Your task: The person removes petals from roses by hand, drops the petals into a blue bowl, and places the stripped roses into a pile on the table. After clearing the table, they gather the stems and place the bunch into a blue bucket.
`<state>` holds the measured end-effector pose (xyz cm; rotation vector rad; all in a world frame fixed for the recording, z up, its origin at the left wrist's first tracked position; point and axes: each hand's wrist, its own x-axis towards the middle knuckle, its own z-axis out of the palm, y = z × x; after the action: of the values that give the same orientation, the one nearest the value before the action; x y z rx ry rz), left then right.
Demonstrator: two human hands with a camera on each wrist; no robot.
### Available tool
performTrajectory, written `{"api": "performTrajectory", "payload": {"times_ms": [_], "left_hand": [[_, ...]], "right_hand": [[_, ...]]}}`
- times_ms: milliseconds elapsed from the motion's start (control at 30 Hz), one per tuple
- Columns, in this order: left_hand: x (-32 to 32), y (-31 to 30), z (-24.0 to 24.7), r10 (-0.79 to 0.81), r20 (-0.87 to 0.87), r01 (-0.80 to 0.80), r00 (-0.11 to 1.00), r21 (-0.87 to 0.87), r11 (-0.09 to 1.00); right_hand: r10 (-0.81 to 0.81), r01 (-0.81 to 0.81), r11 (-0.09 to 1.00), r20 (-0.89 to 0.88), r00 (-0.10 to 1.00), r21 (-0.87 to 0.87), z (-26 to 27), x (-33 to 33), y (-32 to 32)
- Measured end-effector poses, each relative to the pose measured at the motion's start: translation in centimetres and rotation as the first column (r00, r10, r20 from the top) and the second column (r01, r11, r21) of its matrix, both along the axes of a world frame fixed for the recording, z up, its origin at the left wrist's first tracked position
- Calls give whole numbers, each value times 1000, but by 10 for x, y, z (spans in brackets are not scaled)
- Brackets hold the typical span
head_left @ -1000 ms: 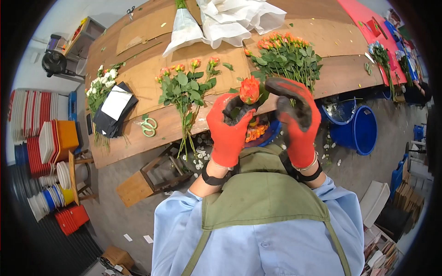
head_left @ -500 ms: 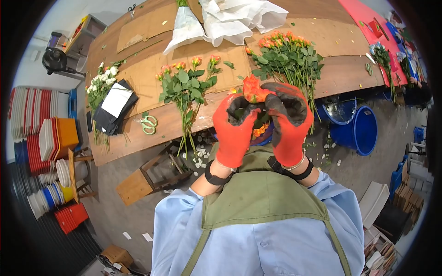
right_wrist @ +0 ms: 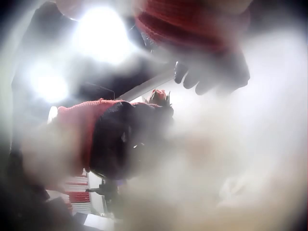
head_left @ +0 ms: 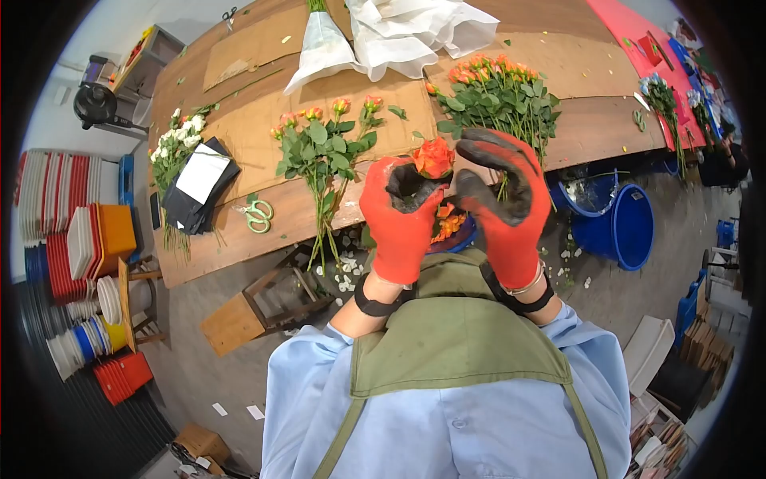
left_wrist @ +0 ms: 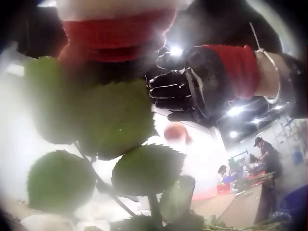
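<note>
My left hand (head_left: 401,209), in a red glove with a black palm, grips an orange rose (head_left: 434,158) just below its bloom. Green leaves (left_wrist: 147,168) on a stem fill much of the left wrist view. My right hand (head_left: 511,203), gloved alike, is held just right of the bloom, thumb and fingers parted with nothing visible between them. Below both hands, orange petals (head_left: 449,227) lie in a blue basin (head_left: 464,239), partly hidden by the hands. The right wrist view is hazy, showing the rose (right_wrist: 159,97) above the left glove.
On the wooden table (head_left: 590,136) lie a small rose bunch (head_left: 327,152), a fuller rose bunch (head_left: 503,100), white flowers (head_left: 179,140), green-handled scissors (head_left: 258,215) and white wrapping (head_left: 415,36). Blue buckets (head_left: 614,227) stand right; a wooden stool (head_left: 239,323) lies on the floor.
My right hand came in to touch the bloom half a second ago, then drew back right with its fingers apart. The left hand tilted the rose right, then shifted slightly left, still holding it.
</note>
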<state>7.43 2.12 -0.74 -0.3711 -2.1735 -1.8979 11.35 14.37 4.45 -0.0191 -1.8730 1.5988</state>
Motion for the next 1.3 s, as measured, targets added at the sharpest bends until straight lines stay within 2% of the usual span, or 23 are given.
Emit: {"api": "performTrajectory", "payload": {"times_ms": [67,133,200,333,400,467,533,600,733,800,833,900,967,1000,1033,1067,1100,1133,1167,1200,1233,1300], "left_hand": [[2,2,-7,-16,24,15,1000,34,999],[1,3,-8,-31,47,28,998,69,997],[-1,3,-5,0,-198,-19,980,-95,995],[0,3,-6,-50,-272,8,961,-152,988],[0,8,-11,-27,-186,26,982,-9,1000],[2,10,-9,-39,-131,43,991,25,999],[4,10,-6,-54,-74,58,996,60,996],[5,10,-4,-129,93,116,987,134,984],[6,10,-4,-145,85,130,986,157,979],[7,10,-6,-144,135,120,980,172,978],[7,10,-6,-141,134,117,981,170,978],[5,10,-6,-243,238,154,940,339,928],[6,11,-3,-254,243,152,936,371,916],[7,12,0,-268,247,152,931,404,902],[7,11,4,-265,246,150,932,404,902],[7,11,10,-291,316,129,903,447,885],[7,10,13,-319,382,103,868,488,867],[5,9,7,-315,381,101,869,488,867],[3,8,-4,-227,355,71,907,402,913],[0,6,-12,-138,320,33,937,314,949],[-1,5,-14,-135,318,30,938,312,949],[-4,4,-16,-157,244,34,957,444,896]], "right_hand": [[-111,103,961,15,994,257,-1,-4,0],[-138,130,955,11,990,266,-1,-5,-3],[-162,154,949,6,987,275,-1,-5,-3],[-187,179,947,4,982,267,-2,-2,-2],[-199,190,941,5,980,280,-5,-1,-3],[-316,332,842,-111,942,426,-11,0,-3],[-324,363,806,-165,931,466,-15,-1,-2],[-329,396,768,-219,918,503,-19,-1,-1],[-351,441,735,-267,897,515,-22,0,-1],[-339,443,734,-287,896,515,-23,0,-1],[-341,441,743,-282,897,504,-24,1,-3],[-340,437,754,-278,898,490,-24,2,-4],[-292,358,833,-214,932,423,-24,4,-5],[-290,356,834,-215,933,422,-24,6,-8],[-271,297,934,-151,951,198,-24,7,-12],[-235,232,972,-93,968,-44,-24,7,-14],[-232,229,973,-95,968,-44,-26,7,-12],[-153,137,980,-108,982,-142,-30,8,-5],[-75,42,971,-130,989,-236,-33,8,3],[90,-112,989,-201,975,-100,-26,8,14],[93,-116,988,-202,975,-102,-24,8,21],[124,-54,953,-220,968,300,-21,9,29]]}}
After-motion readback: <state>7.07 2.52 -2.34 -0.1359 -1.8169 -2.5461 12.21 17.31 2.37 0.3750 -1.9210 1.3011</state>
